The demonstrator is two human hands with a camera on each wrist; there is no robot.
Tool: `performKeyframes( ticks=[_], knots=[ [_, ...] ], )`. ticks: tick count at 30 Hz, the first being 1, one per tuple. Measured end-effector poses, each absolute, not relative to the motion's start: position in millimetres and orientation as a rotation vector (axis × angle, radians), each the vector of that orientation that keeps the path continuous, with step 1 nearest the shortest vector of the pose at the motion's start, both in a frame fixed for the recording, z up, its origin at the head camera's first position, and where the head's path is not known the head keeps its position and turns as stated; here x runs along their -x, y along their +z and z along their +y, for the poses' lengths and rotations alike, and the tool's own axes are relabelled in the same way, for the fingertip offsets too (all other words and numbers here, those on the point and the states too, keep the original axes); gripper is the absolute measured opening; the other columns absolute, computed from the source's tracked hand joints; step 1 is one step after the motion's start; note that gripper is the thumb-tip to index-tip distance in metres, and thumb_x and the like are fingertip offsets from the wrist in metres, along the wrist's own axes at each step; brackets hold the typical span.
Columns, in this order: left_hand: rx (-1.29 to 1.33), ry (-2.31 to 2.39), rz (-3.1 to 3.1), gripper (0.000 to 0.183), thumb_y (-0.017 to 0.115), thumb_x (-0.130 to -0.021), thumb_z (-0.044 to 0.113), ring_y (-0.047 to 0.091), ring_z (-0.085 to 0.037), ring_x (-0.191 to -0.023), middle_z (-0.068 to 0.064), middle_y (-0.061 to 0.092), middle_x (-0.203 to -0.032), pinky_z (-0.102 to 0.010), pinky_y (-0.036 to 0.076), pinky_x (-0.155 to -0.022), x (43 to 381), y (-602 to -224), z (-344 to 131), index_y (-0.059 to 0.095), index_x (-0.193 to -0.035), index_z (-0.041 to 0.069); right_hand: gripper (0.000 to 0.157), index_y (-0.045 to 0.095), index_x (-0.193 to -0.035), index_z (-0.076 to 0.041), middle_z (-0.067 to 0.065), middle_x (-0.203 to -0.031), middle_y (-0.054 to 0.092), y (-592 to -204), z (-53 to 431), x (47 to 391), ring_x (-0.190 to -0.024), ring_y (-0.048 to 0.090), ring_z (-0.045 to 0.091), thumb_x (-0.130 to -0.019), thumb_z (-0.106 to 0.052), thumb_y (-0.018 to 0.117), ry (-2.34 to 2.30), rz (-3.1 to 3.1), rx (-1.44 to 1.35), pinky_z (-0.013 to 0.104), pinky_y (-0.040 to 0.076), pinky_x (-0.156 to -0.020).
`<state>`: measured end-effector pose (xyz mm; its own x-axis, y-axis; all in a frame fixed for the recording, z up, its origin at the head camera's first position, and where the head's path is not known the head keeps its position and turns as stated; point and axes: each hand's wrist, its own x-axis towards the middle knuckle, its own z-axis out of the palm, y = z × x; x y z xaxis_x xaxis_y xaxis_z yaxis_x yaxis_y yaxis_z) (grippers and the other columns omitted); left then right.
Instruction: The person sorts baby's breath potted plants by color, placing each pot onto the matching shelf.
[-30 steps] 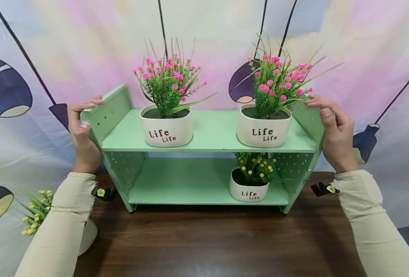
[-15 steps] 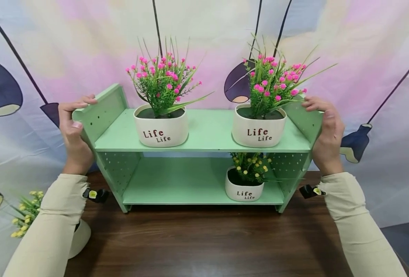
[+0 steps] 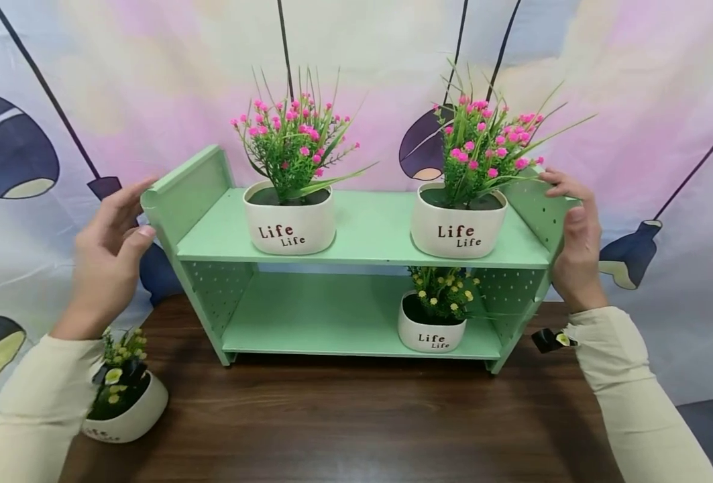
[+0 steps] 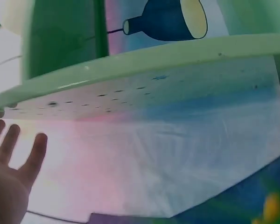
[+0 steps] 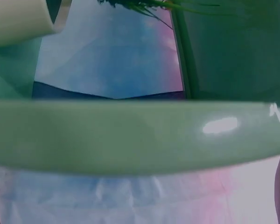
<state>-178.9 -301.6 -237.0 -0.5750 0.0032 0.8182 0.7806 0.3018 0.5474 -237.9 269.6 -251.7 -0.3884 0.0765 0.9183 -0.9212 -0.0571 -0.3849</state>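
Observation:
A pale green two-tier shelf (image 3: 320, 312) stands on a brown wooden table (image 3: 344, 416). Just outside its left side panel, my left hand (image 3: 105, 251) has its fingers extended toward the top edge; the left wrist view shows the spread fingers (image 4: 35, 158) apart from the panel. My right hand (image 3: 576, 248) holds the right side panel, its fingers hooked over the top edge. Two white pots with pink flowers, a left one (image 3: 290, 225) and a right one (image 3: 459, 225), sit on the upper tier. On the lower tier is a yellow-flowered pot (image 3: 431, 329), toward the right.
Another white pot with yellow flowers (image 3: 135, 409) stands on the table at the front left, partly behind my left sleeve (image 3: 36, 396). A patterned cloth backdrop (image 3: 356, 40) hangs close behind the shelf.
My left hand has let go of the left side panel and moved outward to the left. The right hand stays at its panel. More of the front-left pot shows now.

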Motion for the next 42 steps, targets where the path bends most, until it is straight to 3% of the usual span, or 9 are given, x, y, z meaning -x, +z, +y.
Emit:
performKeyframes(
  ticks=[6,9,13,22,25,30,34,37,42],
  knots=[
    [0.482,-1.028,-2.064,0.033,0.057,-0.103,0.002,0.067,-0.004,-0.11,0.01,0.073,-0.124,-0.011,0.049,-0.091,128,-235,-313,0.07,-0.133,-0.002,0.057,0.055,-0.124,0.008,0.012,-0.144,0.056,-247,278,234,-0.15,0.038,0.031,-0.107,-0.046,0.053,1.491,-1.469,-0.999,0.045,0.014,-0.131],
    [0.404,-0.837,-2.211,0.026,0.061,-0.103,0.005,0.064,0.01,-0.095,0.029,0.069,-0.114,-0.005,0.044,-0.081,105,-242,-319,0.076,-0.125,0.006,0.054,0.054,-0.125,0.008,0.013,-0.143,0.054,-246,279,232,-0.149,0.037,0.032,-0.108,-0.043,0.051,1.475,-1.459,-0.999,0.045,0.014,-0.131],
    [0.397,-0.686,-2.276,0.021,0.068,-0.098,0.002,0.058,0.021,-0.083,0.039,0.065,-0.104,-0.004,0.043,-0.068,82,-258,-324,0.08,-0.113,0.012,0.047,0.052,-0.123,0.007,0.016,-0.14,0.052,-246,278,231,-0.148,0.037,0.034,-0.109,-0.038,0.049,1.515,-1.406,-1.001,0.044,0.015,-0.131],
    [0.273,-0.56,-2.632,0.006,0.073,-0.096,0.01,0.051,0.006,-0.061,0.019,0.066,-0.077,-0.016,0.039,-0.053,46,-330,-342,0.077,-0.097,0.014,0.043,0.053,-0.119,0.004,0.011,-0.136,0.054,-248,273,230,-0.147,0.039,0.032,-0.11,-0.037,0.046,1.509,-1.407,-0.967,0.044,0.016,-0.13],
    [0.115,-0.473,-2.861,0.016,0.067,-0.102,0.018,0.045,0.002,-0.055,0.013,0.057,-0.068,-0.023,0.036,-0.052,40,-351,-357,0.071,-0.088,0.015,0.044,0.053,-0.121,0.004,0.012,-0.136,0.055,-251,272,234,-0.147,0.038,0.033,-0.11,-0.039,0.047,1.501,-1.413,-0.963,0.045,0.017,-0.13],
    [-0.08,-0.42,-3.076,0.024,0.06,-0.106,0.023,0.056,-0.006,-0.06,0.004,0.064,-0.077,-0.026,0.048,-0.054,44,-377,-389,0.071,-0.091,0.008,0.045,0.054,-0.121,0.004,0.014,-0.137,0.054,-254,272,235,-0.147,0.038,0.034,-0.109,-0.04,0.05,1.503,-1.406,-0.96,0.046,0.017,-0.13],
    [-0.042,-0.442,-2.899,0.009,0.073,-0.095,0.006,0.057,0.0,-0.065,-0.002,0.068,-0.085,-0.025,0.05,-0.051,48,-400,-412,0.073,-0.099,-0.001,0.044,0.054,-0.12,0.004,0.016,-0.137,0.054,-255,271,236,-0.146,0.037,0.035,-0.108,-0.038,0.052,1.536,-1.379,-0.973,0.045,0.017,-0.13],
    [0.018,-0.406,-2.745,0.013,0.077,-0.087,-0.002,0.051,0.005,-0.066,-0.009,0.065,-0.088,-0.025,0.048,-0.048,50,-414,-425,0.072,-0.098,-0.002,0.043,0.053,-0.12,0.004,0.016,-0.137,0.053,-255,270,237,-0.147,0.036,0.036,-0.108,-0.038,0.053,1.561,-1.364,-0.988,0.045,0.017,-0.13],
    [0.16,-0.343,-2.563,0.013,0.084,-0.083,0.005,0.042,0.016,-0.084,-0.015,0.066,-0.094,-0.021,0.04,-0.054,50,-423,-438,0.075,-0.091,0.005,0.043,0.053,-0.12,0.003,0.013,-0.137,0.054,-256,268,238,-0.147,0.037,0.035,-0.108,-0.038,0.052,1.555,-1.374,-0.984,0.045,0.016,-0.13]
  ],
)
